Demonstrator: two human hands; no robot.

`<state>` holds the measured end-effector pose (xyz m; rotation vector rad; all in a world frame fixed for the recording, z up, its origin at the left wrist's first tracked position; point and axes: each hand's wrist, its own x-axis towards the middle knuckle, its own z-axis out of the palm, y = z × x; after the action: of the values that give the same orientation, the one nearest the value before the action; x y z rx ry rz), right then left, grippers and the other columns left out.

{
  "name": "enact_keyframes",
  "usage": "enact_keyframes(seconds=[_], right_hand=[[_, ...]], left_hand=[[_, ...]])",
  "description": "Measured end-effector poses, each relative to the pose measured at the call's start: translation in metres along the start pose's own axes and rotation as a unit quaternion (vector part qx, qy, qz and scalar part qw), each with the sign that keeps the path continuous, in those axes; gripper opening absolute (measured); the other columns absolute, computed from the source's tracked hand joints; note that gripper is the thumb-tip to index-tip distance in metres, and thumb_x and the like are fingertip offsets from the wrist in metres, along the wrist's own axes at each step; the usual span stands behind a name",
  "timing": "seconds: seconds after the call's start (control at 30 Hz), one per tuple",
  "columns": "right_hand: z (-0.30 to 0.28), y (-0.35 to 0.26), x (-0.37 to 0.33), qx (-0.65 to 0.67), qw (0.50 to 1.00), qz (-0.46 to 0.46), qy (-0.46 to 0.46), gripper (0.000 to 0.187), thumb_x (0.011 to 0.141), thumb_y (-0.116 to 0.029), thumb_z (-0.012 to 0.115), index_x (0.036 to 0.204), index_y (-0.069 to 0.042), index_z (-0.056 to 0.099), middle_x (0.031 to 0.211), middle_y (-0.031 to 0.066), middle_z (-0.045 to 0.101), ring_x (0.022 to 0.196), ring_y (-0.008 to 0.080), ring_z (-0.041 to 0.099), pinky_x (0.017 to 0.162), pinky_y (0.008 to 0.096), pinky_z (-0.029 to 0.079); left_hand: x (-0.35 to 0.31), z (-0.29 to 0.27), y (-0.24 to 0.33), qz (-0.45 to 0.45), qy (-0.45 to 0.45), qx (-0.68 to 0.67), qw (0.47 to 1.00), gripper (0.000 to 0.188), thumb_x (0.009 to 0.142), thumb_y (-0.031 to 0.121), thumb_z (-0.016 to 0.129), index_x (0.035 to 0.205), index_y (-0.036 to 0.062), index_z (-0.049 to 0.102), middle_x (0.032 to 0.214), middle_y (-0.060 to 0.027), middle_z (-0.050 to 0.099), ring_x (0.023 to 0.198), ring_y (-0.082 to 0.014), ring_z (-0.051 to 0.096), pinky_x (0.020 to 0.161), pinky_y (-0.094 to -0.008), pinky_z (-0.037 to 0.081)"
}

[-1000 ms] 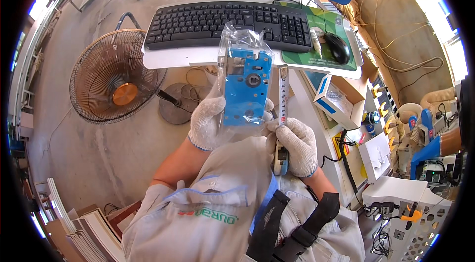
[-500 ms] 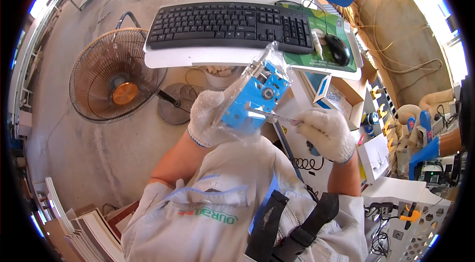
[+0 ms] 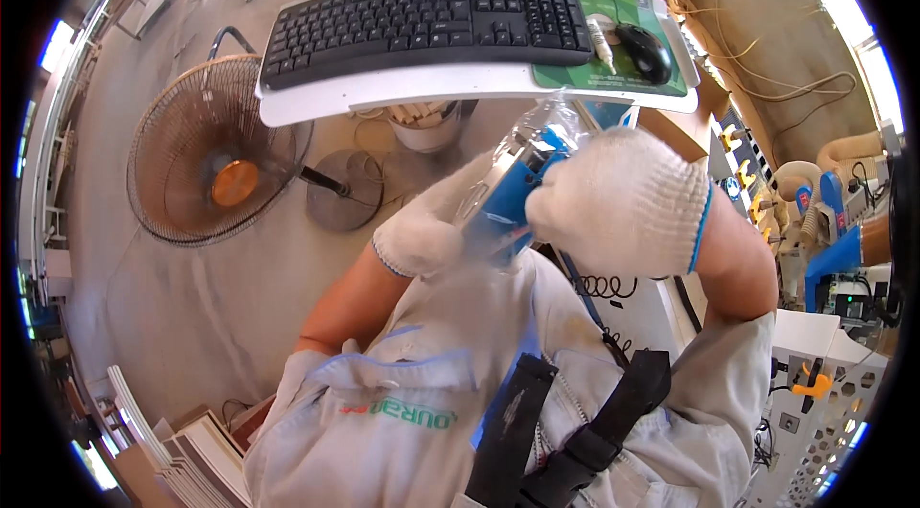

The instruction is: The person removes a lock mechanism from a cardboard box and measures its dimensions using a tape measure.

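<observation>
Left to right: my gloved left hand (image 3: 422, 242) grips the lower end of a clear plastic bag (image 3: 498, 201) holding a blue flat part, chest-high below the keyboard surface (image 3: 460, 86); my right hand (image 3: 623, 201) clenches its top. Slippery film, stiff contents: best held at the edges.

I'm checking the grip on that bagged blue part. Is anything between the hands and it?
Only the clear plastic bag and the white knit gloves. The left hand holds the bagged blue part from below, and the right hand grips its upper end. Nothing else visible intervenes.
</observation>
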<state>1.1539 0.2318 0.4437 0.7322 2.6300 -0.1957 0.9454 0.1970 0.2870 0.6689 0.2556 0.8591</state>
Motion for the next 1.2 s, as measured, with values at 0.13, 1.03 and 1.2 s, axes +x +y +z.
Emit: enact_keyframes(seconds=[0.13,1.03,1.2], right_hand=[[0.005,0.008,0.001,0.033,0.994,0.000,0.101,0.014,0.082,-0.015,0.071,0.085,-0.004,0.078,0.078,0.0193,0.074,0.080,0.0381,0.077,0.074,0.0486,0.062],[0.020,0.054,-0.013,0.175,0.929,0.120,0.304,0.020,0.091,-0.019,0.068,0.098,-0.004,0.078,0.090,0.0168,0.074,0.087,0.0364,0.073,0.083,0.0445,0.057],[0.024,0.060,-0.012,0.256,0.910,0.172,0.277,0.020,0.089,-0.017,0.070,0.097,0.001,0.077,0.090,0.0155,0.075,0.082,0.0317,0.072,0.080,0.0394,0.058]], left_hand=[[0.000,-0.006,-0.002,-0.036,-0.057,0.054,0.996,0.120,0.069,0.025,0.094,0.166,0.0019,0.027,0.147,-0.0125,0.057,0.129,-0.0278,0.063,0.105,-0.0413,0.053],[-0.001,0.011,-0.005,-0.093,0.018,0.004,0.996,0.105,0.081,0.027,0.075,0.168,-0.0026,0.025,0.141,-0.0284,0.061,0.110,-0.0413,0.074,0.092,-0.0465,0.063],[-0.004,0.004,-0.007,-0.095,-0.001,-0.037,0.995,0.103,0.086,0.030,0.078,0.169,-0.0010,0.024,0.145,-0.0289,0.059,0.106,-0.0440,0.075,0.090,-0.0466,0.063]])
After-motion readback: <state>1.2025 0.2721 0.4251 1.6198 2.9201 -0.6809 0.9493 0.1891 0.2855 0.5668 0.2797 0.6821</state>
